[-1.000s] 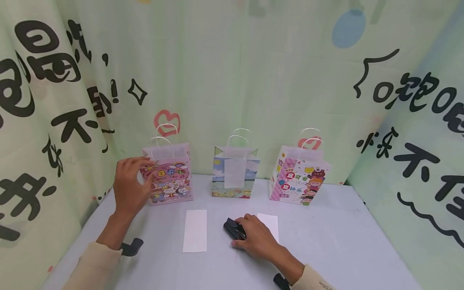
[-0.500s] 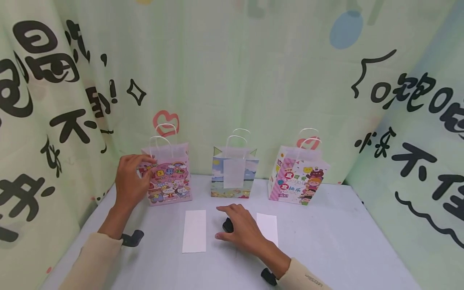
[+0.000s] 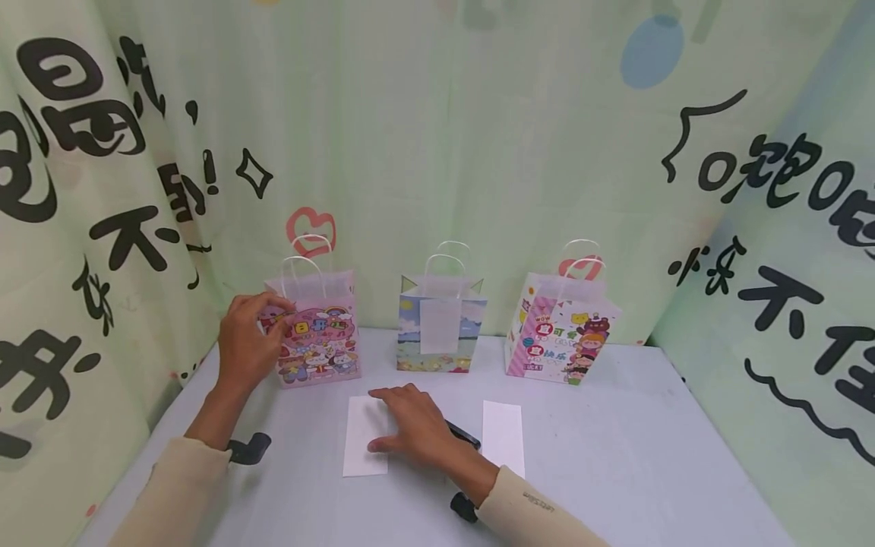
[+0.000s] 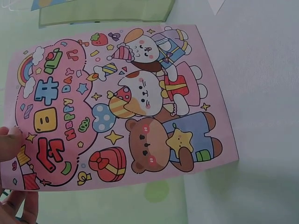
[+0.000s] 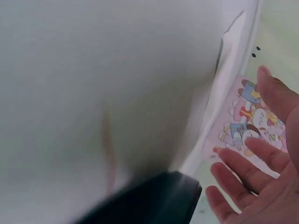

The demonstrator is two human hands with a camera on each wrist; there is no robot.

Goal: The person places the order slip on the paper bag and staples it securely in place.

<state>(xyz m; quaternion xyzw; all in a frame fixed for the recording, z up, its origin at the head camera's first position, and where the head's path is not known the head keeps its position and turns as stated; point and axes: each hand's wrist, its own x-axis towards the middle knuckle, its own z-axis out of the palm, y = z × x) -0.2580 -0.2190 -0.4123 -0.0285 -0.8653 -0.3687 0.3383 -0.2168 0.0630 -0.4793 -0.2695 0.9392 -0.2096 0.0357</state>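
Observation:
My left hand [image 3: 249, 342] grips the left side edge of a pink paper gift bag [image 3: 320, 346], thumb on its printed front and fingers behind. In the left wrist view the thumb [image 4: 10, 143] lies over the front of the bag, which has cartoon animals. My right hand [image 3: 417, 425] is over a blank white card [image 3: 358, 448], fingers spread and nothing between them. Just right of that hand lies a black stapler [image 3: 465, 434], partly hidden behind it. The right wrist view shows the fingers [image 5: 240, 172] apart, with the pink bag beyond.
A blue landscape-print bag [image 3: 409, 353] with a white card [image 3: 440, 327] on its front stands in the middle. To the right stands a pink-and-white gift bag [image 3: 563, 342]. Another white card [image 3: 502, 437] lies on the white table [image 3: 615, 448]. Printed curtains [image 3: 519, 152] enclose the table.
My right hand has let go of the stapler, opened and moved left over the left card. The stapler stays on the table. My left hand keeps its hold on the bag.

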